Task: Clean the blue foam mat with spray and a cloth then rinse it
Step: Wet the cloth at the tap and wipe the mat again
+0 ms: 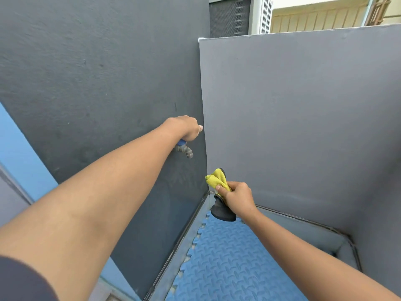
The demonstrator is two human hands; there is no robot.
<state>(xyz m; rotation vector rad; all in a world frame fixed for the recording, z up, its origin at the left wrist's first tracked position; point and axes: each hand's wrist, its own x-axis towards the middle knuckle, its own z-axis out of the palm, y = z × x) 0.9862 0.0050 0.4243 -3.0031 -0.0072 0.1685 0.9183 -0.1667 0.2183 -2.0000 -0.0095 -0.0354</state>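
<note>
Two grips: left hand (184, 129) clenches tap (184, 148); right hand (237, 197) grasps yellow cloth (217, 180).

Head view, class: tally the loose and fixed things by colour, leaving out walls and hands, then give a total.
Yellow: 1, cloth
Blue: 1, foam mat
Black: 1, object held with the cloth
Grey metal with blue handle: 1, tap
Total: 4

Looking like an outdoor wash corner of a home: grey painted walls (108, 72) meeting at 12 o'clock w/ a wall tap (186, 150), AC unit (240, 16) and neighbouring bldg (325, 16) showing at 1 o'clock.
</note>
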